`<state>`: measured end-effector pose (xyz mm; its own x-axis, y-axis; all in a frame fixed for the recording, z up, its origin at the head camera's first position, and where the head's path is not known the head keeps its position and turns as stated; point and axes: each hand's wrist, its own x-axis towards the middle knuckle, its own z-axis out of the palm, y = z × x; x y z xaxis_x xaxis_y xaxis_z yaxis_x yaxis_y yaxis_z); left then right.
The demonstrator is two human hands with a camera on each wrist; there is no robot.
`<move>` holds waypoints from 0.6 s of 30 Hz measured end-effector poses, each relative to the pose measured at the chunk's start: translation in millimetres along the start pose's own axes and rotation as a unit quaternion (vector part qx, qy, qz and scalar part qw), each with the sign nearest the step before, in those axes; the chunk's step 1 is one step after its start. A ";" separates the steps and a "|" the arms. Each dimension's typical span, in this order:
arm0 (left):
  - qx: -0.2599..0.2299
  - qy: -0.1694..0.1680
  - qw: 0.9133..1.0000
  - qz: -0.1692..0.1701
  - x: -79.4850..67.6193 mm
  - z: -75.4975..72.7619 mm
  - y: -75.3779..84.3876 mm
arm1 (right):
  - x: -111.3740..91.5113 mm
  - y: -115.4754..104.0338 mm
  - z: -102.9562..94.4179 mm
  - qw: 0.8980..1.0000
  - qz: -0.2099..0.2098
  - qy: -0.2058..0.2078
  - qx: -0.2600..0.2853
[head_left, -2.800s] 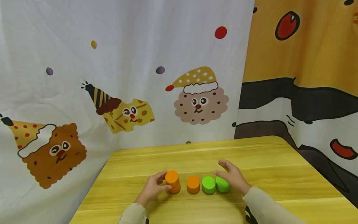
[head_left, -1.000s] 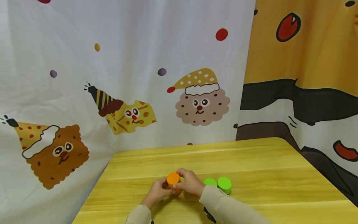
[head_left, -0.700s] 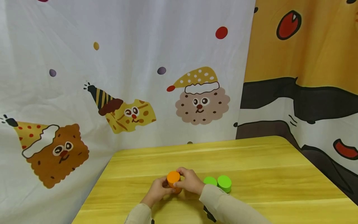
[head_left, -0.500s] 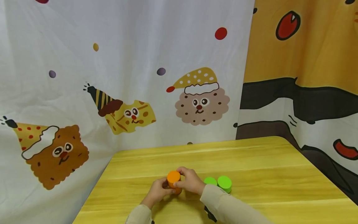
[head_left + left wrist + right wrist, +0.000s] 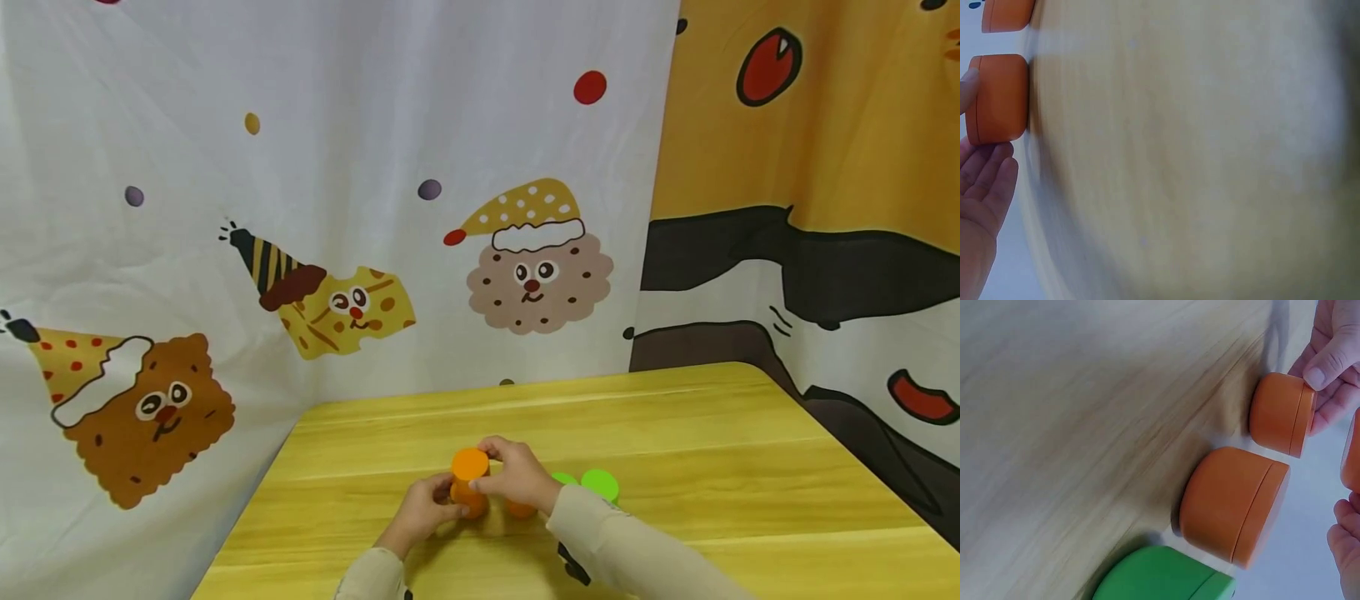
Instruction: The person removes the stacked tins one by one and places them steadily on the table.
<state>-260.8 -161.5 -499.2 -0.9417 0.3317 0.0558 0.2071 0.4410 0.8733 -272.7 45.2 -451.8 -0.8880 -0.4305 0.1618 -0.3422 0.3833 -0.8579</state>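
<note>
A playroom-like corner: yellow wooden table [image 5: 675, 433] against cartoon cookie-print curtains [image 5: 337, 208], with coloured toy blocks [image 5: 600, 483].

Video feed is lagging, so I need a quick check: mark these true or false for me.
1. The right hand grips the upper orange block clear of the table. True.
2. The left hand is off all blocks. False: it pinches the lower orange block, which sits on the table.
3. Two green blocks stand to the right of the orange ones. True.
4. A green block is stacked on an orange one. False: both green blocks sit on the table.
</note>
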 end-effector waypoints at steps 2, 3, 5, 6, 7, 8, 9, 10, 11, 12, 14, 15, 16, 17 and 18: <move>-0.003 0.000 1.000 -0.003 -0.2 0.1 0.4 | -1.4 0.3 -2.3 1.000 0.001 0.001 -0.004; -0.003 0.000 1.000 -0.004 -0.3 0.2 0.5 | -2.2 0.8 -3.3 1.000 0.002 0.000 -0.003; -0.004 -0.001 1.000 -0.008 -0.4 0.3 0.8 | -4.2 2.4 -5.6 1.000 0.000 0.002 0.000; -0.004 -0.002 1.000 -0.010 -0.2 0.6 0.7 | -5.1 3.8 -6.9 1.000 0.000 0.002 0.001; -0.004 -0.002 1.000 -0.013 -0.3 0.7 0.9 | -6.0 5.3 -8.2 1.000 -0.001 0.002 0.002; -0.004 -0.004 1.000 -0.014 -0.1 0.8 0.9 | -6.9 6.7 -9.7 1.000 -0.001 0.003 0.005; -0.004 -0.004 1.000 -0.017 0.0 1.0 0.8 | -7.9 8.3 -11.5 1.000 -0.002 0.004 0.010; -0.003 -0.005 1.000 -0.021 0.1 1.1 0.7 | -8.9 9.6 -13.4 1.000 -0.002 0.005 0.013; -0.001 -0.005 1.000 -0.024 0.3 1.1 0.6 | -10.0 10.8 -15.5 1.000 -0.001 0.006 0.015; 0.000 -0.005 1.000 -0.029 0.4 1.1 0.4 | -10.9 12.2 -17.5 1.000 0.000 0.007 0.017; 0.006 -0.004 0.999 -0.032 0.7 1.2 -0.4 | -13.4 13.9 -22.0 1.000 0.002 0.011 0.021; 0.009 -0.003 0.999 -0.033 0.7 1.1 -0.6 | -14.7 14.8 -24.2 1.000 0.004 0.013 0.022; 0.011 -0.002 0.999 -0.033 0.8 1.1 -0.9 | -16.0 15.5 -26.5 1.000 0.007 0.015 0.024; 0.013 -0.001 0.999 -0.031 0.9 1.2 -1.2 | -17.4 16.4 -28.8 1.000 0.008 0.018 0.024; 0.015 0.001 1.000 -0.027 1.0 1.2 -1.5 | -18.6 17.3 -31.0 0.999 0.009 0.021 0.024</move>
<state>-261.8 -160.9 -501.0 -0.9523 0.3052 0.0093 0.1633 0.4835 0.8600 -271.6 85.2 -454.5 -0.9065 -0.3884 0.1655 -0.3117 0.3515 -0.8828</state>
